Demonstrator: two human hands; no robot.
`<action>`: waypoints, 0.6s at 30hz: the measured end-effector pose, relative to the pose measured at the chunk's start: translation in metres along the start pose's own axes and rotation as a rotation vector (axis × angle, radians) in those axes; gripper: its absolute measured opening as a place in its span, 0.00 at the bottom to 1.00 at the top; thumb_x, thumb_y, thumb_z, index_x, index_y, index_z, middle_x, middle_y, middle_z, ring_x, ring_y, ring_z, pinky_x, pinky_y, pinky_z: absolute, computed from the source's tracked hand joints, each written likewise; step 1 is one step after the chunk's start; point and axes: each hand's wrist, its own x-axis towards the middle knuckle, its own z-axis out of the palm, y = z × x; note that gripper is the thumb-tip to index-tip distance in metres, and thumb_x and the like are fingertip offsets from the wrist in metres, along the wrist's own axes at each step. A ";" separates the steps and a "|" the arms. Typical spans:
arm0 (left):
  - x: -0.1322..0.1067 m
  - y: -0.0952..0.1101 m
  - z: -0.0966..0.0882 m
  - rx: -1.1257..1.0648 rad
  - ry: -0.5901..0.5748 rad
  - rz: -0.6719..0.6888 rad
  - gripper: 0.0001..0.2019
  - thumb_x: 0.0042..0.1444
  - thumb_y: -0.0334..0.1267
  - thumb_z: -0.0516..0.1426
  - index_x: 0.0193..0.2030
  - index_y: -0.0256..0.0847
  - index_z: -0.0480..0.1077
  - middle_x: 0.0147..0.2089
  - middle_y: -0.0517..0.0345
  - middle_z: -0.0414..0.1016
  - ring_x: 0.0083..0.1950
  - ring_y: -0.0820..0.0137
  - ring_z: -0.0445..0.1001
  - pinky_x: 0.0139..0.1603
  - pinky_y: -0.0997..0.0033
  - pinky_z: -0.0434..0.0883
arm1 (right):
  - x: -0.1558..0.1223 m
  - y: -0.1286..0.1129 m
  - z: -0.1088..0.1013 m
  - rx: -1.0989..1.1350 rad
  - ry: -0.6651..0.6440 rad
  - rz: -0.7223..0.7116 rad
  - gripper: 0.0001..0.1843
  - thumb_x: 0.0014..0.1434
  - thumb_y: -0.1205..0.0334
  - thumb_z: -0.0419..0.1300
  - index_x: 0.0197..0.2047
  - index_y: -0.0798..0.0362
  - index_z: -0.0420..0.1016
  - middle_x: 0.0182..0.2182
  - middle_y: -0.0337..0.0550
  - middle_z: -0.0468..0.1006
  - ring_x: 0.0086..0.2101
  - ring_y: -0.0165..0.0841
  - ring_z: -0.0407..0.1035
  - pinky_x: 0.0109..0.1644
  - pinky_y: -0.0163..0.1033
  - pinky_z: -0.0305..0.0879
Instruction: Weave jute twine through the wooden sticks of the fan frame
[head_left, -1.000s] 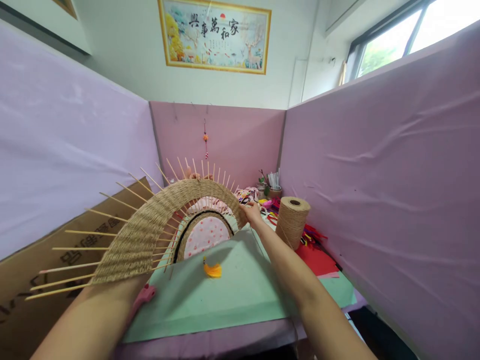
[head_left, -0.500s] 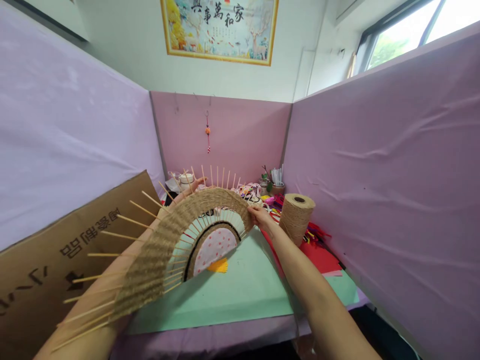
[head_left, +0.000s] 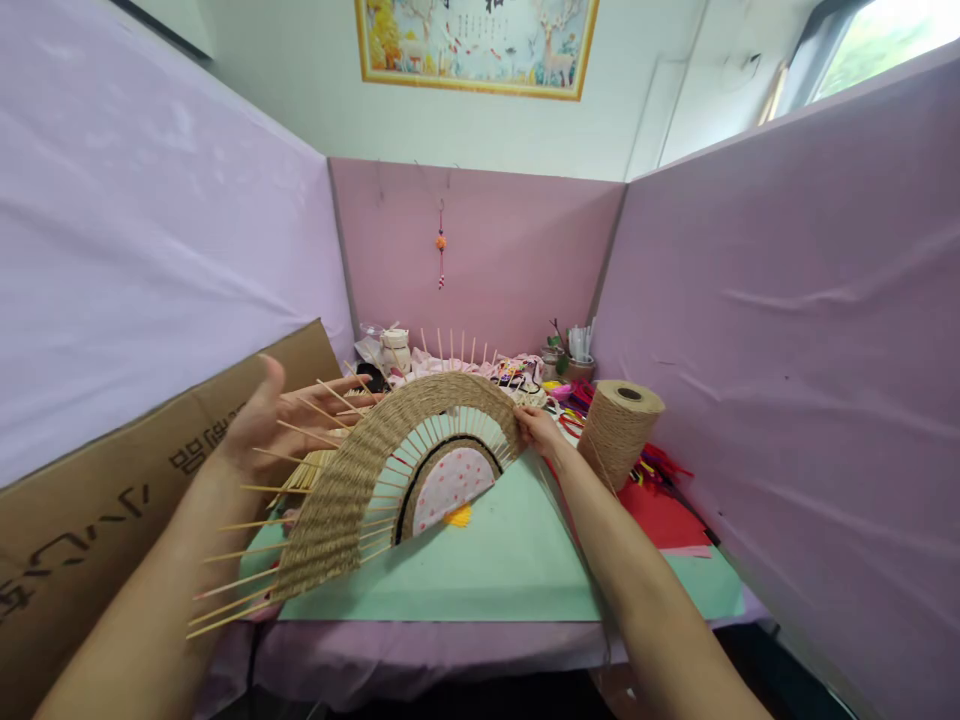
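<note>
A half-round woven fan of jute twine on wooden sticks stands on edge over the green mat, with a pink dotted half-disc at its centre. My left hand is behind the fan's upper left, fingers stretched out along the sticks. My right hand pinches the fan's right end where the twine runs. A big spool of jute twine stands just to the right of that hand.
A brown cardboard sheet leans along the left partition. Red paper and coloured craft bits lie at the right; cups and a small jar stand at the back. A small orange piece lies on the mat under the fan. Purple partitions enclose the table.
The fan has tipped and swung down to the left. My left hand has come out from behind it with fingers spread. My right hand stays at the fan's right end.
</note>
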 end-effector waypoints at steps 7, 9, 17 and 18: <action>0.007 0.007 -0.036 0.273 -0.302 -0.652 0.23 0.47 0.28 0.67 0.52 0.35 0.73 0.41 0.50 0.82 0.39 0.65 0.79 0.36 0.58 0.76 | -0.002 -0.011 0.008 -0.004 0.029 -0.062 0.24 0.38 0.44 0.71 0.24 0.51 0.64 0.13 0.27 0.56 0.15 0.22 0.46 0.18 0.32 0.40; 0.005 0.013 -0.030 0.415 -0.237 -0.686 0.19 0.45 0.20 0.66 0.46 0.31 0.76 0.36 0.51 0.82 0.36 0.67 0.80 0.33 0.63 0.77 | -0.005 -0.023 0.011 -0.004 0.039 -0.105 0.24 0.38 0.44 0.71 0.23 0.51 0.64 0.13 0.27 0.56 0.15 0.22 0.46 0.19 0.32 0.40; 0.012 0.083 -0.018 0.669 0.068 -0.442 0.16 0.42 0.45 0.69 0.34 0.36 0.75 0.33 0.55 0.82 0.36 0.67 0.81 0.44 0.61 0.79 | -0.034 -0.114 0.016 0.012 0.140 -0.333 0.20 0.41 0.47 0.69 0.29 0.52 0.70 0.17 0.30 0.65 0.19 0.24 0.55 0.21 0.32 0.48; 0.016 0.091 -0.021 0.697 0.086 -0.397 0.22 0.36 0.50 0.70 0.33 0.37 0.75 0.33 0.55 0.82 0.37 0.66 0.81 0.46 0.61 0.78 | -0.038 -0.126 0.016 0.004 0.154 -0.366 0.20 0.41 0.48 0.69 0.30 0.52 0.71 0.18 0.30 0.66 0.19 0.24 0.56 0.21 0.31 0.50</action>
